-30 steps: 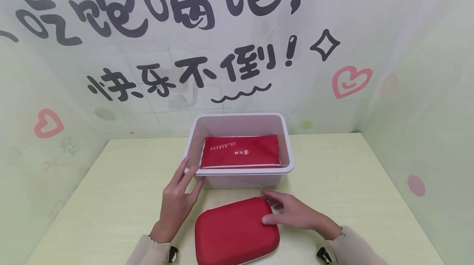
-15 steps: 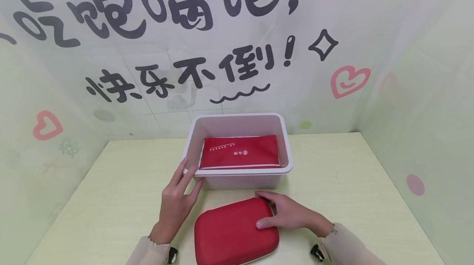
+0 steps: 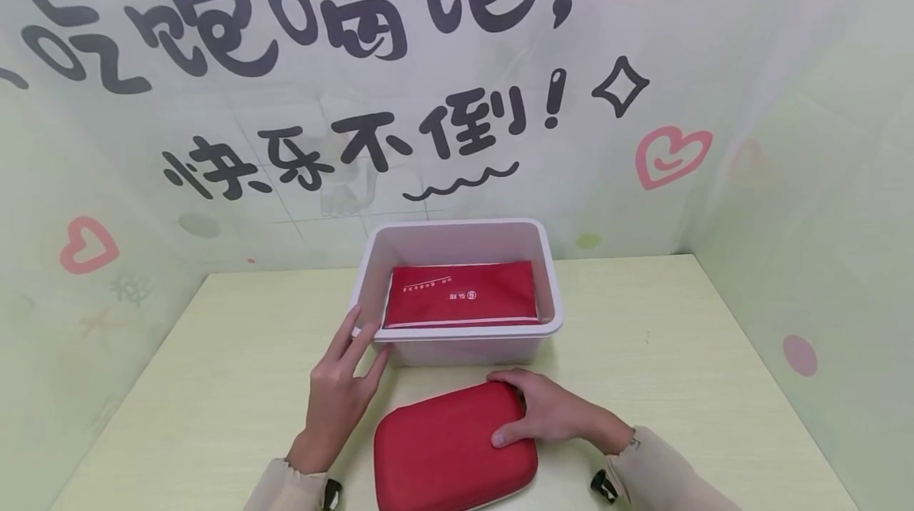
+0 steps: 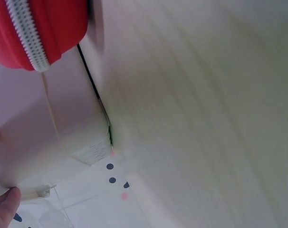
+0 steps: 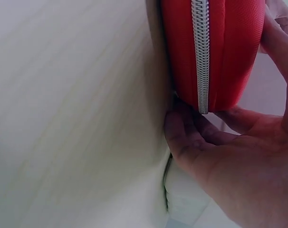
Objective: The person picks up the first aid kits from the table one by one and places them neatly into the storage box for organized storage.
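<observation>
A red hard-shell zip case lies on the table, with a silver zipper along its side. My right hand grips its far right corner, thumb on top and fingers round the edge. In the right wrist view, the fingertips reach low at the case's end by the tabletop. Beyond the case stands a white plastic bin with a flat red printed pouch inside. My left hand rests its fairly straight fingers on the bin's front left corner, with its thumb against the front wall.
The pale wooden table extends on both sides of the bin. A printed wall sheet with dark lettering stands right behind the bin, and side panels flank the table.
My right hand has shifted left and closed further round the zip case's corner, its thumb sliding further onto the top. The left hand, bin and case stay almost in place.
</observation>
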Available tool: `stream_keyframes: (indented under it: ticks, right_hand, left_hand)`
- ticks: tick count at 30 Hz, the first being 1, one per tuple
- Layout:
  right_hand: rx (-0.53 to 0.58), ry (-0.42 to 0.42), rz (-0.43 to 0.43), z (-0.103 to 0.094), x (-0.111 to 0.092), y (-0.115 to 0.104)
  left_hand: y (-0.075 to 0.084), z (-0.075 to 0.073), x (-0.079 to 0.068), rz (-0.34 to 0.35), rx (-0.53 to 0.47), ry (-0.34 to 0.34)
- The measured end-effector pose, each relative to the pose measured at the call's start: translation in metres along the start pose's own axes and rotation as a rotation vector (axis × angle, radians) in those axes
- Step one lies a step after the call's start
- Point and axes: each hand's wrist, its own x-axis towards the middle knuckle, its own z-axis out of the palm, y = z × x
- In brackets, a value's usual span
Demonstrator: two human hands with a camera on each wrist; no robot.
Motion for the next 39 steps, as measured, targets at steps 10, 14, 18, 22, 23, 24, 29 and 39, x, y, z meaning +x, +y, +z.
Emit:
stream_keyframes:
  ticks: [10, 14, 18, 22, 23, 24, 29, 39]
  right_hand:
    - [0.019, 0.002, 0.059, -0.001, 0.000, -0.005]
    - [0.050, 0.003, 0.065, -0.001, -0.002, -0.005]
    - [0.050, 0.009, 0.060, -0.001, -0.005, -0.006]
    - [0.034, 0.023, 0.045, -0.001, -0.009, -0.007]
    - [0.042, 0.027, 0.043, -0.001, -0.010, -0.007]
    - [0.059, 0.032, 0.041, -0.001, -0.011, -0.006]
    - [0.162, 0.053, 0.036, -0.002, -0.018, 0.000]
    - [0.207, 0.057, 0.022, -0.013, -0.030, 0.002]
  left_hand:
    - [0.000, 0.000, 0.000, 0.008, -0.004, 0.011]
    - [0.000, 0.001, 0.001, 0.011, -0.004, 0.009]
    - [0.000, 0.000, 0.001, 0.011, -0.001, 0.003]
    - [-0.001, 0.000, 0.002, 0.015, -0.003, 0.004]
    - [-0.001, 0.000, 0.002, 0.015, -0.002, 0.002]
    - [-0.001, 0.000, 0.002, 0.014, -0.002, 0.000]
    - [-0.001, -0.002, 0.002, 0.007, 0.001, -0.020]
    - [-0.002, -0.001, 0.001, 0.015, 0.000, -0.002]
